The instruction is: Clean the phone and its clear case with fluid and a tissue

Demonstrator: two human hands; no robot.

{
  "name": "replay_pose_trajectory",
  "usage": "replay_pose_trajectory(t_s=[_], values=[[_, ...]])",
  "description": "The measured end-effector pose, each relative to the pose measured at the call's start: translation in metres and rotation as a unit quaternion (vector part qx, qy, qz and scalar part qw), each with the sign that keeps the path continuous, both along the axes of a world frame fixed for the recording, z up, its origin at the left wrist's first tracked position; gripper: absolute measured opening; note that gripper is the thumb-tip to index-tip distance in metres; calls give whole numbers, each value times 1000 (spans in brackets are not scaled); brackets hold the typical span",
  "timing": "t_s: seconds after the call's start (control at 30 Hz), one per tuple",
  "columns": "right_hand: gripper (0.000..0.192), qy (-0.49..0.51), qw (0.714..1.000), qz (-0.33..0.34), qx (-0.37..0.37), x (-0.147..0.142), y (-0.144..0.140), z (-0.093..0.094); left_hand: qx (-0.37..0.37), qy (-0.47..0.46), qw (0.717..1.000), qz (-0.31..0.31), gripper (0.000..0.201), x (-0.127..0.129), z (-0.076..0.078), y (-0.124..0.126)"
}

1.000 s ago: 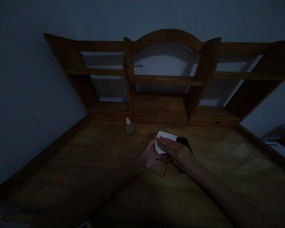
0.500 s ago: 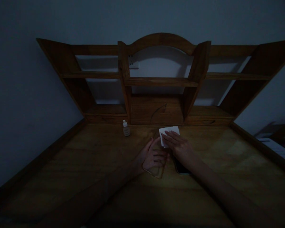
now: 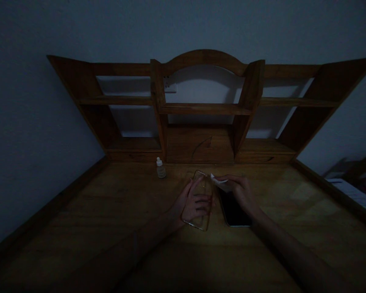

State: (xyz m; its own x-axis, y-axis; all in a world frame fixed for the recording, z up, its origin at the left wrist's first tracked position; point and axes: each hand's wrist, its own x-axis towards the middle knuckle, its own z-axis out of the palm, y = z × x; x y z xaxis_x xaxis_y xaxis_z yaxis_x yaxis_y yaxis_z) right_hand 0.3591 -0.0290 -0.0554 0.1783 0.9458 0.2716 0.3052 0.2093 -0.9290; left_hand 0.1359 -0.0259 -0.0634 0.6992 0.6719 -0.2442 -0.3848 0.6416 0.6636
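Note:
A clear phone case (image 3: 205, 188) with yellowish edges is held tilted above the desk by my left hand (image 3: 198, 205), whose fingers show through it from behind. Just to its right, my right hand (image 3: 241, 193) pinches a folded white tissue (image 3: 221, 183) close to the case's upper right edge. Beneath my right hand a phone (image 3: 235, 213) with a dark screen lies on the desk, its upper part covered by the hand and tissue.
The wooden desk (image 3: 110, 211) carries a small dropper bottle (image 3: 161, 170) with a white cap, left of the case. A wooden shelf unit (image 3: 201, 109) stands along the back against the wall. White papers (image 3: 354, 195) lie beyond the desk's right edge.
My right hand has drawn the tissue right and a little down, off the case's upper part. More of the case and of the phone now shows. My left hand has barely moved.

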Motion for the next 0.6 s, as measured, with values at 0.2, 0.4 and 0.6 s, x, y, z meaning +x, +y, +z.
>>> replay_pose_trajectory(t_s=[0.2, 0.4, 0.6], values=[[30, 120, 991, -59, -11, 6, 15, -8, 1, -7, 997, -72, 68, 1, -2, -2], [31, 157, 983, 75, -63, -19, -3, 2, -6, -60, 993, -103, 58, 7, 1, -15], [30, 147, 985, 75, -48, -15, -5, 1, -20, -73, 995, -68, 57, 8, 6, -15]])
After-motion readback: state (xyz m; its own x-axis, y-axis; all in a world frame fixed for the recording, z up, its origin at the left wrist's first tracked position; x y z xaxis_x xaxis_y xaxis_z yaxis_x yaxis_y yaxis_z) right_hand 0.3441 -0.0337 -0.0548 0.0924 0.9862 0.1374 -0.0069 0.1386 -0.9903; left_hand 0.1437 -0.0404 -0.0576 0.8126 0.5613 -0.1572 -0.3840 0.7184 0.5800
